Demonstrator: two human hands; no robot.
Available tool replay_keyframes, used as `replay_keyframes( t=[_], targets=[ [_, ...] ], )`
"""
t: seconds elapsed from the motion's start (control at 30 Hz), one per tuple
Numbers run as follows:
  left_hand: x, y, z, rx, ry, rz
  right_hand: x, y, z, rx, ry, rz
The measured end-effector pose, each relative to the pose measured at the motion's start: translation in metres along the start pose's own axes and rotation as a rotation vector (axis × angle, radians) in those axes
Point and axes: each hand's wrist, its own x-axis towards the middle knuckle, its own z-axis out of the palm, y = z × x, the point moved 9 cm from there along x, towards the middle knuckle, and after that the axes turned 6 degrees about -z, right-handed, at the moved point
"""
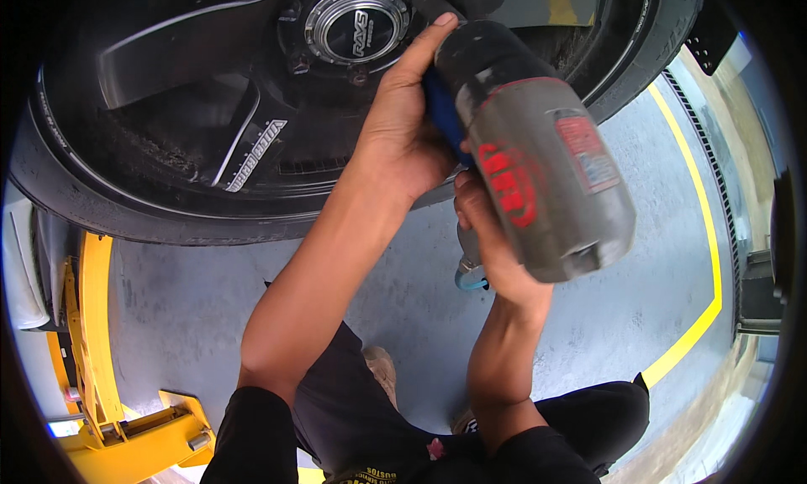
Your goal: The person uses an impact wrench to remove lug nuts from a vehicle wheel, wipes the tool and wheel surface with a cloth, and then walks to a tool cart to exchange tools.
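A grey and black impact wrench (pixel 580 202) with red markings is held up against a dark car wheel (pixel 160 60). My left hand (pixel 409 127) is closed around the front of the wrench, its thumb stretched along the black nose. Something blue (pixel 443 118) shows between that palm and the tool. Lower down, my right hand (pixel 496 244) grips the handle, which is mostly hidden behind the hand and the body. The wrench's nose points at the wheel's hub beside the round centre cap (pixel 357 30). Lug nuts (pixel 359 76) show around the cap; the socket end is hard to make out.
A black tyre (pixel 193 228) surrounds the rim. Below the handle hangs a light-blue hose end (pixel 467 278). Yellow lift parts (pixel 98 333) stand at the left. On the right, a yellow line (pixel 702 207) and a dark floor grate (pixel 713 169) cross the grey-blue floor (pixel 193 333).
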Motion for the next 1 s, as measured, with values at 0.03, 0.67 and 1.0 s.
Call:
replay_keyframes(
  t=[0.03,0.67,1.0],
  targets=[
    [0.0,0.001,0.001,0.003,0.004,0.0,-0.004,0.001,-0.002,-0.062,-0.009,-0.054],
    [0.0,0.016,-0.005,0.117,0.029,0.073,-0.009,0.002,0.001,-0.298,-0.095,-0.299],
    [0.005,0.017,-0.015,0.083,0.016,0.036,0.004,0.022,0.006,-0.01,-0.063,-0.113]
  ],
)
